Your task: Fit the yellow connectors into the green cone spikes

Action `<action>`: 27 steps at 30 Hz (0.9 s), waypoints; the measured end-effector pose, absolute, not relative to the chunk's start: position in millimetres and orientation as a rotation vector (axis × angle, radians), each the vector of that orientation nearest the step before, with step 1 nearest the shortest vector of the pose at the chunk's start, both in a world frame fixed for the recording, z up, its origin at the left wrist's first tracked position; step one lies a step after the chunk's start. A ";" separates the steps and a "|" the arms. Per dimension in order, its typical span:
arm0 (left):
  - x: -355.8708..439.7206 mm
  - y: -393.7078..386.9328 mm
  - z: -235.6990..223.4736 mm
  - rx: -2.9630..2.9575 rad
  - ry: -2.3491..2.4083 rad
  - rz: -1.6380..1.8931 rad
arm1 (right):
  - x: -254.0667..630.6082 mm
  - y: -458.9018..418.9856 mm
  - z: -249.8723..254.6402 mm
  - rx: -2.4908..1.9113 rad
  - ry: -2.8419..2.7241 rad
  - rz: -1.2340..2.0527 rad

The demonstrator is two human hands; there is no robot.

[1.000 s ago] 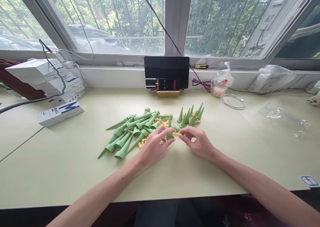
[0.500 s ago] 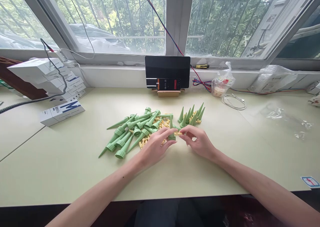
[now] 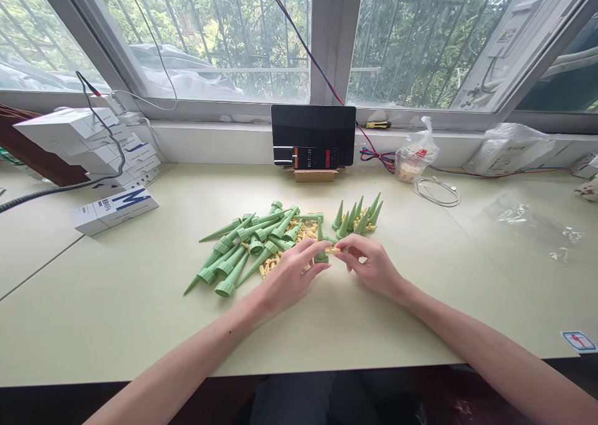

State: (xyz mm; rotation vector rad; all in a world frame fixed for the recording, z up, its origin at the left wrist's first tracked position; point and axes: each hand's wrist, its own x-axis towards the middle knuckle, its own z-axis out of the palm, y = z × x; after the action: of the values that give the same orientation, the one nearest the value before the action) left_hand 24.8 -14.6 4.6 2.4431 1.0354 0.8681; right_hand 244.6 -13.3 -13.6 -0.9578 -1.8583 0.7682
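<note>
My left hand [image 3: 295,268] is closed around the lower part of a green plastic watering spike [image 3: 320,238], which stands upright with its tip pointing up. From the right side, my right hand [image 3: 371,263] pinches a small yellow valve [image 3: 332,250] against the spike. Whether the valve is seated in the spike I cannot tell. Left of my hands lies a heap of green spikes [image 3: 228,266], mixed with small yellow valves [image 3: 271,265]. Behind my right hand stands a group of upright green spikes [image 3: 359,220] with yellow valves among them.
A phone [image 3: 314,157] showing a timer leans on a dark tablet [image 3: 313,126] at the back. White boxes [image 3: 116,210] stand at the left. A plastic bag [image 3: 417,151], a coiled white cable [image 3: 436,192] and clear wrapping [image 3: 518,210] lie to the right.
</note>
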 end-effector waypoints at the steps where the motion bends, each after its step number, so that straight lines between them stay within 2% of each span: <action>1: 24.7 -14.6 4.7 2.446 1.037 0.867 | 244.7 -13.4 -13.4 -0.957 -1.859 0.769; 27: 23.9 -14.4 4.2 2.480 0.967 0.861 | 242.7 -11.7 -9.9 -0.957 -1.915 0.751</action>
State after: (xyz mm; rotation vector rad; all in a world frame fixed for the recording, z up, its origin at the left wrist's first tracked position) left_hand 23.9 -14.4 4.2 2.4795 0.9670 0.8608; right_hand 242.7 -11.7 -9.9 -0.9566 -1.9149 0.7507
